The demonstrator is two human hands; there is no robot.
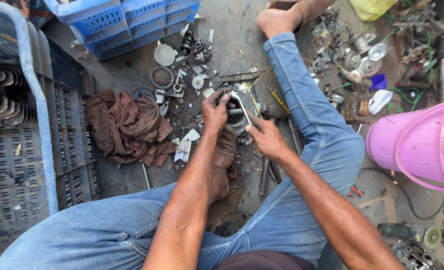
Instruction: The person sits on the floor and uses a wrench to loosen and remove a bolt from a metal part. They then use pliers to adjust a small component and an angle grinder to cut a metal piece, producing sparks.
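Metal part: a small round dark metal piece, like a motor or bearing housing, sits on the concrete floor between the person's legs, just past the toe of a brown shoe
Left hand: the left hand is curled over the part's left edge, fingers pressed together on it and pinning it down
Right hand: the right hand is closed in a pinch around a thin bright metal tool, whose tip rests on the top of the part
Weight and stiffness: judged heavy for its size, rigid, unlikely to bend or break
Surface: it looks greasy and gritty, so probably slippery under bare fingers; the edges may be sharp
Where to hold: best gripped around the outer rim, palm over the side, keeping fingers away from the tool tip
Tool: slender and stiff; it could skid off the part if pushed at an angle
Around it: a brown rag lies to the left, near loose washers and rings; a blue crate stands further off, a pink bucket to the right
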